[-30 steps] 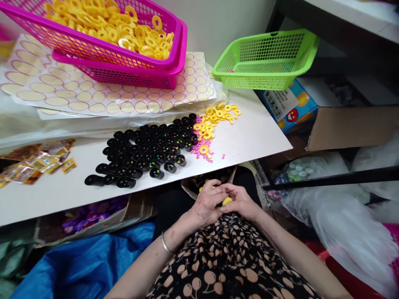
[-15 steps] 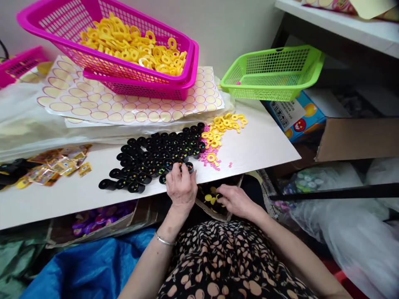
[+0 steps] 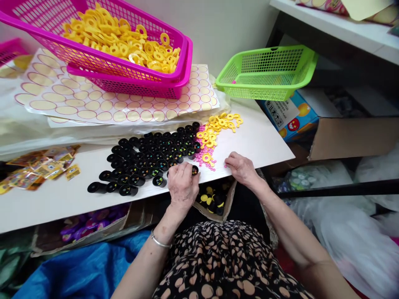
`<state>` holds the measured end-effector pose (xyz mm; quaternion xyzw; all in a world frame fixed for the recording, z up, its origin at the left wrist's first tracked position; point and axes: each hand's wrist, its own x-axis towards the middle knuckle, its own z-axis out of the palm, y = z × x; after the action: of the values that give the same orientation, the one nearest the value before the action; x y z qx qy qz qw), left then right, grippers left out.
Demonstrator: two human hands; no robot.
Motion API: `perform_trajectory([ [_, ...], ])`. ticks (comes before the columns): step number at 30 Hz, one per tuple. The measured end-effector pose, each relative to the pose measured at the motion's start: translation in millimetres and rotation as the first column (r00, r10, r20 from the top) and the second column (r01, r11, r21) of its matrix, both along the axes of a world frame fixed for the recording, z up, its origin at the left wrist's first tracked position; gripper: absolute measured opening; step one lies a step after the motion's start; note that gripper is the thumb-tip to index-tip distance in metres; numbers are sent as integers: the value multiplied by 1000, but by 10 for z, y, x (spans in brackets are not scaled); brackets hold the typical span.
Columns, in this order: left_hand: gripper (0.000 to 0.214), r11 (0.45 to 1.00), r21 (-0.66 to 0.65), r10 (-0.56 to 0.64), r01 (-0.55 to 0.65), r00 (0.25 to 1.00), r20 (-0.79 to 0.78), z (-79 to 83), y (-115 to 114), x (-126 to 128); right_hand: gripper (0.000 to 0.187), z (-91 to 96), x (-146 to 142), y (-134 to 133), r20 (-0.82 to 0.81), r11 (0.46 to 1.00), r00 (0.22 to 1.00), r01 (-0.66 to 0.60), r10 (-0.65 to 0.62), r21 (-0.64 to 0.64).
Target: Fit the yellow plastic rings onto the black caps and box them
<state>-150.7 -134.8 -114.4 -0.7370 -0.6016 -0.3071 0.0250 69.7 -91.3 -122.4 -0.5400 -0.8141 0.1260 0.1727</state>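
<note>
Close to the table's front edge, my left hand (image 3: pixel 183 185) is closed around a small black cup (image 3: pixel 195 170), its fingers curled and the thumb beside it. Many similar black cups (image 3: pixel 143 171) stand packed together to the left, with bits of coloured filling in their open tops. My right hand (image 3: pixel 242 168) pinches at a tiny pink bead (image 3: pixel 225 166) on the white tabletop. Between the hands and the cups lie a heap of pink beads (image 3: pixel 202 155) and several yellow ring-shaped pieces (image 3: pixel 206 158).
A pink basket (image 3: pixel 183 79) of yellow rings rests on sticker sheets (image 3: pixel 118 111) at the back. A green basket (image 3: pixel 264 92) is at the right corner. Below the edge sits a carton (image 3: pixel 230 199) with yellow and black pieces. Shiny packets (image 3: pixel 46 166) lie left.
My right hand has moved up from the carton below the edge to the pink beads on the table. My left hand stays at the black cups, now with one cup at its fingertips.
</note>
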Motion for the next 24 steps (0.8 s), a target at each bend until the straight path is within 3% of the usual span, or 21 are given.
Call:
perform_trajectory([
  [3, 22, 995, -59, -73, 86, 979, 192, -50, 23, 57, 20, 32, -5, 19, -11, 1000, 1000, -15, 15, 21],
  [7, 30, 982, -165, -12, 90, 908, 420, -146, 75, 117, 16, 55, -99, -25, -254, 997, 966, -22, 42, 78],
  [11, 37, 965, -236, 26, 112, 858, 513, -225, 92, 143, 13, 90, -267, -75, -497, 991, 858, -85, 127, 107],
  [14, 37, 961, -243, 22, 132, 839, 544, -271, 81, 158, 12, 122, -388, -85, -556, 985, 813, -141, 174, 101],
  [18, 33, 965, -226, 13, 136, 832, 555, -304, 69, 177, 14, 175, -526, -97, -418, 966, 872, -238, 256, 97],
  [24, 27, 970, -167, -62, 177, 844, 533, -270, 72, 178, 23, 284, -637, -108, -68, 966, 965, -249, 254, 71],
])
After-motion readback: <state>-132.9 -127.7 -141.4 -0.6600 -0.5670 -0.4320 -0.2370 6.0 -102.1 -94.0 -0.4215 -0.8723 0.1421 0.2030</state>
